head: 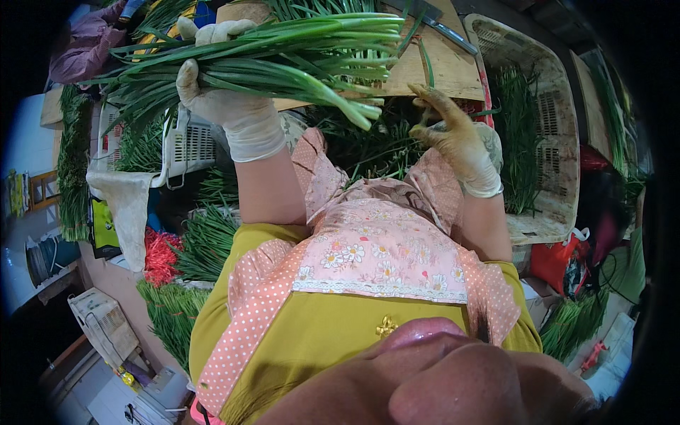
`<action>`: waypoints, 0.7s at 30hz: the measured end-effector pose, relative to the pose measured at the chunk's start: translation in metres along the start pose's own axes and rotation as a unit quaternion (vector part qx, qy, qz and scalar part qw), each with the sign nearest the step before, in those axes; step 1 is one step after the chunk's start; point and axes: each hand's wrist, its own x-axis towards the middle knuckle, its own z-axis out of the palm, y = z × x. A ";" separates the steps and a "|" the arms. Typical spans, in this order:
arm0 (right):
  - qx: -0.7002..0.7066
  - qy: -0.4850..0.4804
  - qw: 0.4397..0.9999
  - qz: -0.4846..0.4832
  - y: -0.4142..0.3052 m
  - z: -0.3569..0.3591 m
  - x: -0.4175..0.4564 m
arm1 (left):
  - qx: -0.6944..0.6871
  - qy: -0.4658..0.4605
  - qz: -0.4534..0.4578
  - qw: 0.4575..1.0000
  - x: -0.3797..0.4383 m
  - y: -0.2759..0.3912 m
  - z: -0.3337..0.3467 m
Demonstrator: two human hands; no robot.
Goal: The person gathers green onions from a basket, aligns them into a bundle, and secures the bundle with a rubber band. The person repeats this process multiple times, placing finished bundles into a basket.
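Observation:
My left hand [226, 101], in a white glove, is closed around a thick bunch of long green chives [297, 64]. The leaves trail off to the left and the pale stem ends point right. A wooden board [449, 74] lies under and beyond the stem ends. My right hand [451, 133], in a glove stained yellow-brown, is to the right of the stem ends and apart from them. Its fingers are spread and nothing shows between them. Loose dark green leaves [382, 141] lie below the bunch, in front of my floral apron.
A large knife [451, 36] lies on the board's far right. To the right stands a soiled plastic crate [558, 133] with chives; at left is a white crate [194, 141]. Red ties [162, 257] hang beside bundled chives [210, 239]. Another person's sleeve [90, 42] shows far left.

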 end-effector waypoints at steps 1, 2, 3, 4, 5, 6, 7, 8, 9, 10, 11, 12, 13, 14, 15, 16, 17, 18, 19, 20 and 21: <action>0.075 -0.016 0.997 0.016 -0.011 0.004 0.000 | -0.036 -0.003 -0.011 0.999 0.000 -0.004 0.004; 0.150 -0.032 0.988 0.033 -0.026 0.014 0.002 | -0.071 -0.006 -0.022 0.997 -0.001 -0.009 0.007; 0.180 -0.036 0.983 0.002 -0.025 0.023 0.007 | -0.108 -0.010 -0.035 0.994 -0.003 -0.016 0.009; 0.209 -0.037 0.977 -0.028 -0.024 0.032 0.011 | -0.139 -0.049 -0.074 0.986 -0.002 -0.025 0.006; 0.237 -0.038 0.969 -0.057 -0.022 0.041 0.015 | -0.127 -0.038 -0.074 0.988 -0.003 -0.030 0.005; 0.289 -0.072 0.954 -0.031 -0.026 0.039 0.015 | -0.106 -0.029 -0.069 0.992 -0.003 -0.029 0.009; 0.307 -0.086 0.948 -0.001 -0.028 0.036 0.010 | -0.086 -0.021 -0.063 0.994 -0.003 -0.027 0.011; 0.325 -0.096 0.941 0.029 -0.030 0.032 0.005 | -0.077 -0.034 -0.068 0.994 -0.001 -0.022 0.012; 0.314 -0.104 0.941 0.064 -0.030 0.026 0.001 | -0.016 -0.036 -0.044 0.998 -0.002 -0.013 0.023; 0.234 -0.124 0.962 0.067 -0.017 0.019 0.003 | -0.004 -0.053 -0.038 0.998 0.000 -0.007 0.022; 0.050 -0.124 0.991 0.014 0.009 0.014 0.005 | 0.008 -0.071 -0.032 0.997 0.001 -0.002 0.020; -0.189 -0.116 0.975 0.027 0.011 0.007 0.000 | 0.040 -0.074 -0.023 0.996 0.001 -0.001 0.022; -0.417 -0.101 0.903 0.038 0.011 0.004 -0.004 | 0.073 -0.076 -0.013 0.994 0.000 -0.001 0.025; -0.300 -0.058 0.952 -0.013 0.009 0.003 -0.006 | 0.106 -0.078 -0.004 0.991 0.000 -0.002 0.027; -0.180 -0.012 0.982 -0.061 -0.011 0.002 -0.005 | 0.104 -0.100 -0.011 0.989 0.001 -0.005 0.024; -0.052 0.034 0.992 -0.106 -0.027 0.005 -0.005 | 0.104 -0.121 -0.021 0.987 0.002 -0.011 0.020; 0.044 0.085 0.982 -0.162 -0.037 0.014 -0.003 | 0.105 -0.141 -0.030 0.984 0.002 -0.017 0.019; -0.026 0.112 0.978 -0.175 -0.046 0.015 -0.001 | 0.129 -0.150 -0.020 0.980 0.002 -0.028 0.024; -0.096 0.138 0.968 -0.186 -0.053 0.018 0.000 | 0.132 -0.134 -0.029 0.982 -0.002 -0.035 0.027; -0.055 0.132 0.976 -0.165 -0.054 0.024 0.003 | 0.134 -0.118 -0.039 0.983 -0.006 -0.040 0.029; -0.011 0.121 0.982 -0.146 -0.056 0.031 0.007 | 0.141 -0.101 -0.044 0.984 -0.009 -0.042 0.031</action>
